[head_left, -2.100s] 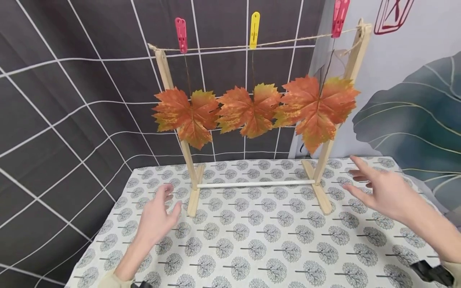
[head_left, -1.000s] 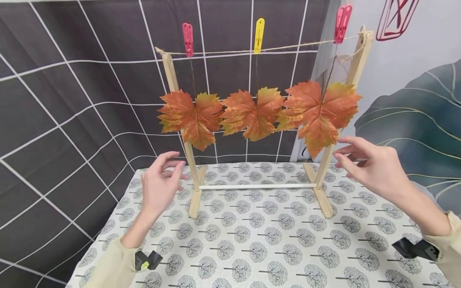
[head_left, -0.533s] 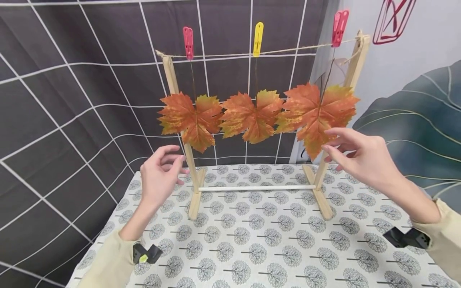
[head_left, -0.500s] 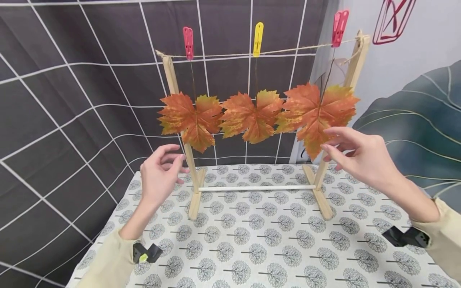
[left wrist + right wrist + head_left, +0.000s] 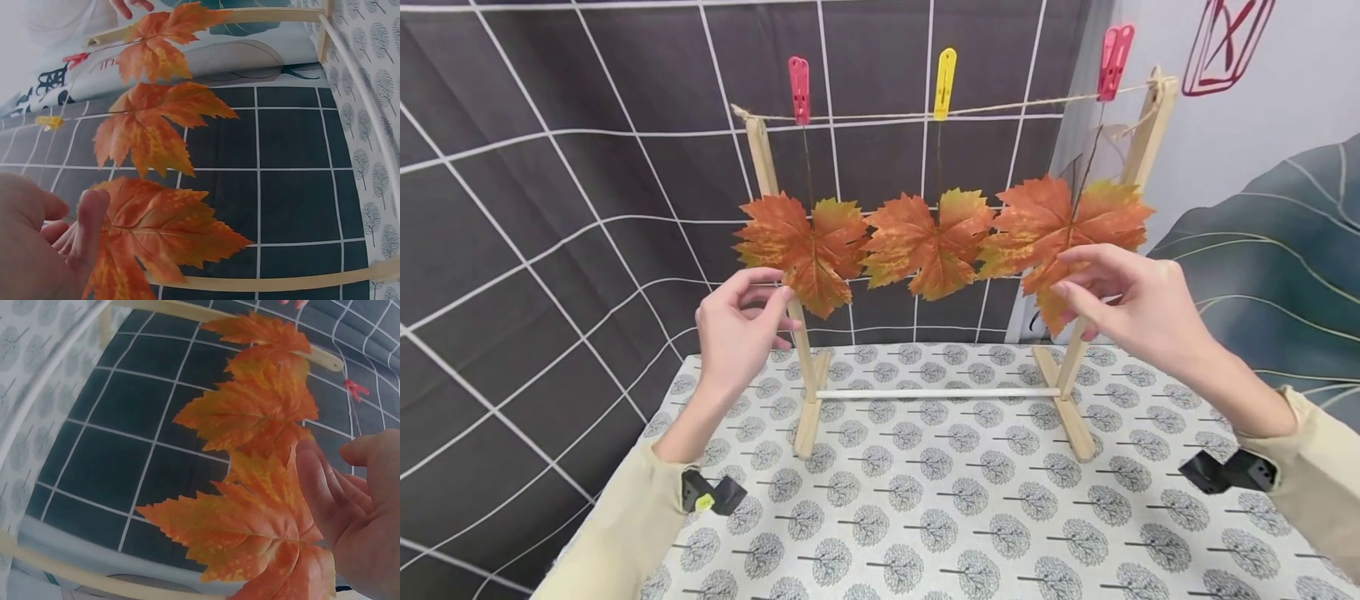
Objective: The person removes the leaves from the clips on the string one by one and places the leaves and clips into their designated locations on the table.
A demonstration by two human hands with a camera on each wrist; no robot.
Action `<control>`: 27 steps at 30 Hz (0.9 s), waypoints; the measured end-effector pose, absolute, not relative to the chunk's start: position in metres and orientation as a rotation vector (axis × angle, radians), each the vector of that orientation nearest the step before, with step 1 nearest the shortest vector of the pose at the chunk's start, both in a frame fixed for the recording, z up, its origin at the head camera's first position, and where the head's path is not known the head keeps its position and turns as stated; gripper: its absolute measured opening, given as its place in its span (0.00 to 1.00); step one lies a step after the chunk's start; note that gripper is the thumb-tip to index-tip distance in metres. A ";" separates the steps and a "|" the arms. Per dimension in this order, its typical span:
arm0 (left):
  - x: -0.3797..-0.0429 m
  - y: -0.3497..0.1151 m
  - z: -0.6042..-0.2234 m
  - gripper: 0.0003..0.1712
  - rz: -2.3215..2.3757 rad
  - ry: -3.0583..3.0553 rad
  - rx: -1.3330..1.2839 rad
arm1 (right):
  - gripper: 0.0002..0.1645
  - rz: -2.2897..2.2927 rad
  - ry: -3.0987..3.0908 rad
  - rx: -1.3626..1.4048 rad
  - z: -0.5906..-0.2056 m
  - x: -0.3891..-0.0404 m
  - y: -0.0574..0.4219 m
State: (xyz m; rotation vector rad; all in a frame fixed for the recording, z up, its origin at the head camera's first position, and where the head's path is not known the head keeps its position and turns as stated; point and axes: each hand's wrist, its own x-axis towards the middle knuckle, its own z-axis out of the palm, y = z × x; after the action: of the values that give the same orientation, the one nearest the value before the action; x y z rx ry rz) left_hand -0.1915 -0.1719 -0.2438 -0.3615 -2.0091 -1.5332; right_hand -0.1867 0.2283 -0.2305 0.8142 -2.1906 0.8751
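Observation:
Three orange maple leaves hang in a row from a string (image 5: pixel 872 117): the left leaf (image 5: pixel 808 246), the middle leaf (image 5: pixel 928 242) and the larger right leaf (image 5: pixel 1037 217). Pink clothespins (image 5: pixel 800 90) clip the outer stems and a yellow clothespin (image 5: pixel 945 83) the middle one. My left hand (image 5: pixel 733 337) is raised beside the left leaf, fingers loosely bent and holding nothing. My right hand (image 5: pixel 1138 312) overlaps the lower edge of the right leaf in the head view, its fingers relaxed around nothing. In the right wrist view, that hand's fingertips (image 5: pixel 309 450) are near the leaves.
A wooden stand (image 5: pixel 1138 158) carries the string between two posts, with a white rod (image 5: pixel 936 393) joining its feet. It stands on a tree-patterned tablecloth (image 5: pixel 917 508). Behind hangs a dark gridded cloth (image 5: pixel 647 192), with a pale leaf-print cloth (image 5: pixel 1285 233) at right.
Both hands have risen from over the table toward the leaves, the right one also moving inward in front of the right leaf. The leaves and clothespins stay in place on the string.

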 end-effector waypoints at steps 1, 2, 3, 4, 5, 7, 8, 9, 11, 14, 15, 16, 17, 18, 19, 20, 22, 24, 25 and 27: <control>-0.193 -0.171 -0.242 0.12 -1.529 -2.004 -0.360 | 0.23 0.884 -2.192 0.812 -0.229 -0.187 0.227; -0.194 -0.170 -0.240 0.12 -1.524 -2.000 -0.357 | 0.23 0.887 -2.193 0.811 -0.228 -0.188 0.226; -0.196 -0.169 -0.238 0.12 -1.517 -1.995 -0.357 | 0.23 0.890 -2.194 0.810 -0.226 -0.188 0.225; -0.197 -0.168 -0.236 0.12 -1.511 -1.991 -0.356 | 0.22 0.894 -2.196 0.812 -0.225 -0.189 0.224; -0.199 -0.167 -0.234 0.12 -1.501 -1.986 -0.357 | 0.22 0.895 -2.199 0.816 -0.223 -0.190 0.223; -0.202 -0.166 -0.230 0.11 -1.478 -1.977 -0.364 | 0.20 0.908 -2.205 0.824 -0.220 -0.191 0.220; -0.204 -0.165 -0.228 0.11 -1.470 -1.973 -0.367 | 0.19 0.916 -2.205 0.832 -0.219 -0.192 0.219; -0.205 -0.164 -0.227 0.11 -1.468 -1.965 -0.372 | 0.19 0.925 -2.206 0.839 -0.217 -0.192 0.217; -0.208 -0.163 -0.223 0.11 -1.477 -1.952 -0.377 | 0.18 0.959 -2.210 0.849 -0.214 -0.192 0.214; -0.212 -0.161 -0.218 0.11 -1.504 -1.932 -0.389 | 0.19 0.996 -2.202 0.845 -0.210 -0.195 0.210; -0.213 -0.160 -0.216 0.11 -1.517 -1.927 -0.389 | 0.20 1.007 -2.200 0.842 -0.210 -0.196 0.208; -0.213 -0.160 -0.215 0.12 -1.524 -1.925 -0.387 | 0.20 1.022 -2.200 0.840 -0.210 -0.198 0.207; -0.214 -0.159 -0.214 0.12 -1.530 -1.923 -0.390 | 0.20 1.026 -2.199 0.840 -0.210 -0.199 0.205; -0.215 -0.158 -0.213 0.12 -1.534 -1.923 -0.391 | 0.21 1.028 -2.195 0.845 -0.209 -0.200 0.204; -0.216 -0.157 -0.212 0.12 -1.542 -1.925 -0.391 | 0.21 1.033 -2.194 0.853 -0.209 -0.201 0.202; -0.216 -0.157 -0.211 0.12 -1.551 -1.927 -0.388 | 0.21 1.038 -2.195 0.862 -0.208 -0.201 0.200; -0.218 -0.155 -0.210 0.12 -1.566 -1.932 -0.384 | 0.21 1.053 -2.196 0.882 -0.206 -0.201 0.196; -0.219 -0.155 -0.209 0.12 -1.572 -1.937 -0.378 | 0.21 1.077 -2.196 0.903 -0.203 -0.201 0.191; -0.220 -0.154 -0.208 0.12 -1.577 -1.936 -0.378 | 0.21 1.089 -2.199 0.912 -0.202 -0.201 0.188; -0.221 -0.154 -0.207 0.11 -1.578 -1.930 -0.376 | 0.21 1.112 -2.206 0.934 -0.199 -0.201 0.183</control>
State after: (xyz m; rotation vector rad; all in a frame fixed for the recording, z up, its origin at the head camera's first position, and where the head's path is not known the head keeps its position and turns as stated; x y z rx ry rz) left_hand -0.2212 -0.1542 -0.2068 -0.3756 -1.9304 -1.5783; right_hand -0.2012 0.1830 -0.1992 0.9337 -2.2062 1.1121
